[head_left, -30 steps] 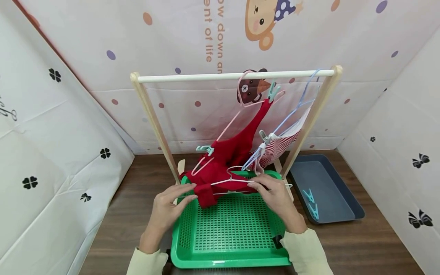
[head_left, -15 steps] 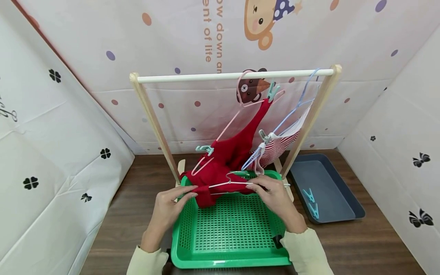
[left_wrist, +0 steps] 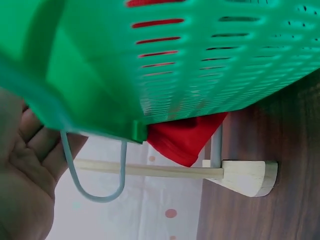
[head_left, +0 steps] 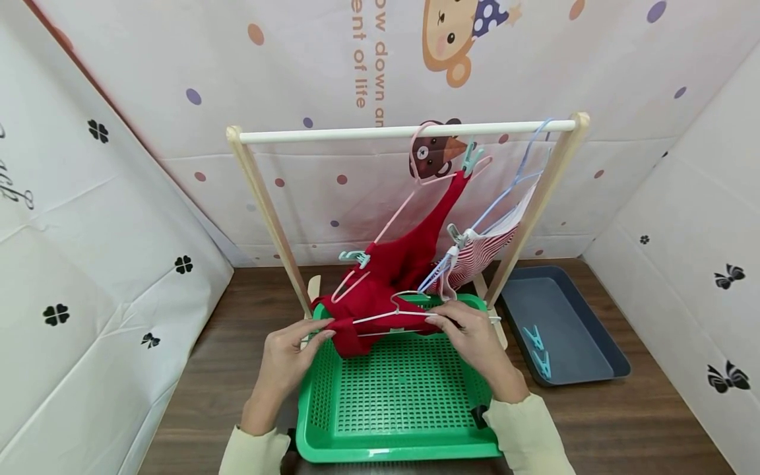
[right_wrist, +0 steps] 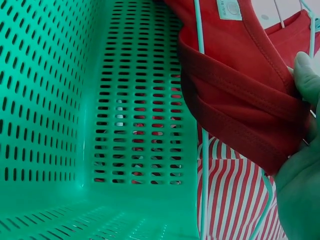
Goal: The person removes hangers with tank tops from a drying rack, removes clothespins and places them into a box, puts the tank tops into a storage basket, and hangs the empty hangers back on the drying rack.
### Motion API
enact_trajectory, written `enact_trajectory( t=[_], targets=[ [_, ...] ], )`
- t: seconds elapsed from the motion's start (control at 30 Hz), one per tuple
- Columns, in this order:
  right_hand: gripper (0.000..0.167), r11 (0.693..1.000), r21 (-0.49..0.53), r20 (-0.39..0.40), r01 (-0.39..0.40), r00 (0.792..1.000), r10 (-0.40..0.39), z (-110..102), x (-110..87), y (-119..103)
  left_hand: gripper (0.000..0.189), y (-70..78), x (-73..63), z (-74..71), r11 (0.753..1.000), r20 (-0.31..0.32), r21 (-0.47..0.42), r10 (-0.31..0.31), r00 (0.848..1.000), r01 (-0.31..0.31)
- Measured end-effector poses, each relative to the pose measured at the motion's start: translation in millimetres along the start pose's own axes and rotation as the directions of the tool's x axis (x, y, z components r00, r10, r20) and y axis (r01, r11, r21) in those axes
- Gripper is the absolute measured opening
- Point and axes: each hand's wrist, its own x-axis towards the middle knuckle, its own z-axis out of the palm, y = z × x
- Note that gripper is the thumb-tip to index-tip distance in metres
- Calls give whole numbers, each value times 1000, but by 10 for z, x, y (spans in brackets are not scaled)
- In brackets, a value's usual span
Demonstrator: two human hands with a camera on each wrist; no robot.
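Over the back of the green basket (head_left: 398,455), a white hanger (head_left: 377,319) sits inside a small red top (head_left: 350,340). My left hand (head_left: 285,359) pinches the left end of the top between thumb and fingers. At the other end, my right hand (head_left: 477,343) pinches the fabric together with the hanger. A pale label (right_wrist: 229,9) shows inside the top in the right wrist view. One rounded hanger end (left_wrist: 97,197) pokes past the basket rim in the left wrist view, where the rim hides the left fingertips.
A rack with a white rail (head_left: 326,134) stands behind. A pink hanger (head_left: 396,214) with a red garment (head_left: 410,254) and a blue hanger (head_left: 493,208) with a striped garment (head_left: 489,254) hang there. A grey tray (head_left: 584,330) at right holds two blue clothespins (head_left: 541,363).
My left hand has shifted slightly left, drawing the end of the red top with it. The white hanger's hook has rocked a little. My right hand stays nearly in place.
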Motion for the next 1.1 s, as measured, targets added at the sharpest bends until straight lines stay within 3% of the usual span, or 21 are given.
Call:
enact_trajectory(
  t=[0.13, 0.27, 0.6, 1.1],
  targets=[
    [26, 1000, -3, 5, 0, 1000, 0, 0, 0, 2, 46, 17, 9, -14, 997, 22, -70, -7, 1000, 8],
    [27, 1000, 3, 3, 12, 1000, -12, 0, 4, 8, 45, 32, 23, -1, 995, 22, -101, -1, 1000, 4],
    [26, 999, 32, -7, 25, 1000, -25, -1, 19, -22, 26, 37, 47, 33, 999, -41, -22, 44, 998, -45],
    [34, 997, -15, -122, 76, 990, -78, -69, 47, -60, 25, 28, -42, -72, 1000, -48, 4, 6, 999, -5]
  ],
)
